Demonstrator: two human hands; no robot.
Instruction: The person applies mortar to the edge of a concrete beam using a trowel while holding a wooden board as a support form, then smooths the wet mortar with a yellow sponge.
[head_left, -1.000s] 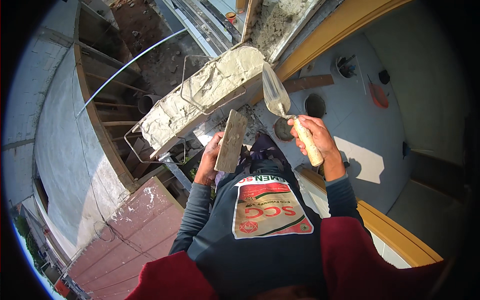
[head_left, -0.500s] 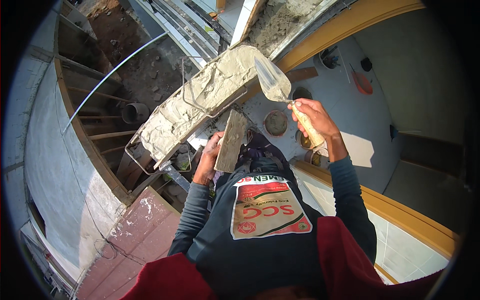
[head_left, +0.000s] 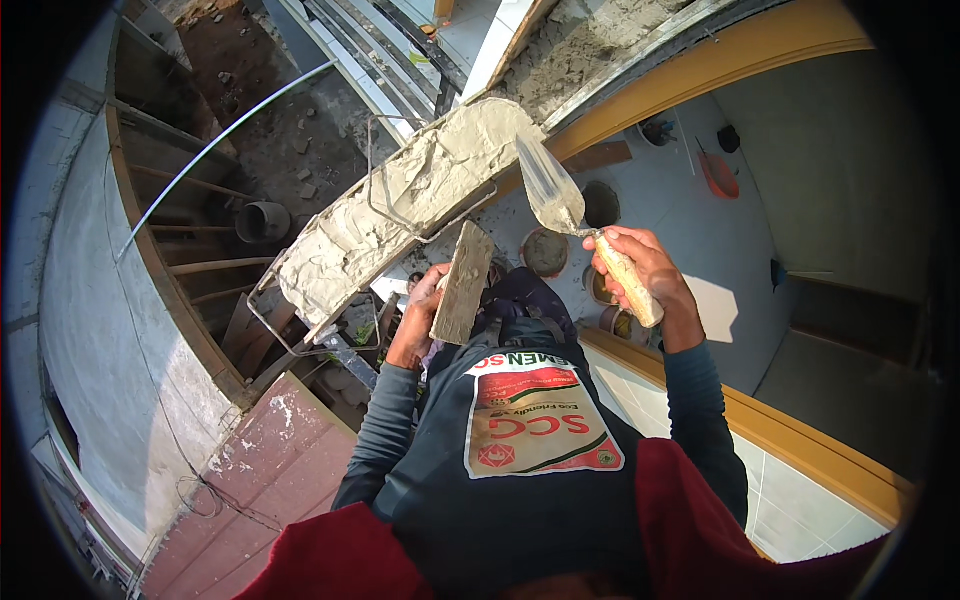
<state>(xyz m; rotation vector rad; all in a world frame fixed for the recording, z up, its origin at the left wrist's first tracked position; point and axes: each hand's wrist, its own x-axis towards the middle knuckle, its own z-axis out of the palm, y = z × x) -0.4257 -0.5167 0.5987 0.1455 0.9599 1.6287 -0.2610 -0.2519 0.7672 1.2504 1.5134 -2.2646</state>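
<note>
My left hand (head_left: 427,300) is closed round a mortar-coated rectangular float (head_left: 459,285), held in front of my body. My right hand (head_left: 640,270) grips the pale wooden handle of a trowel (head_left: 548,185); its pointed blade lies at the right end of a long band of wet pale mortar (head_left: 355,240), whether touching I cannot tell. Bent metal bars (head_left: 372,170) frame that mortar along a narrow ledge above the float.
A yellow-edged opening (head_left: 770,425) shows a tiled floor below with buckets (head_left: 545,255) and a red pan (head_left: 718,175). At left are a curved concrete wall (head_left: 150,320), wooden beams (head_left: 205,268), a pipe (head_left: 230,130), a grey bucket (head_left: 262,222) and reddish panels (head_left: 270,450).
The view has shifted, moving much of the surroundings leftward. Since half a second ago, my right hand and the trowel have moved slightly down and right; my left hand stays about in place.
</note>
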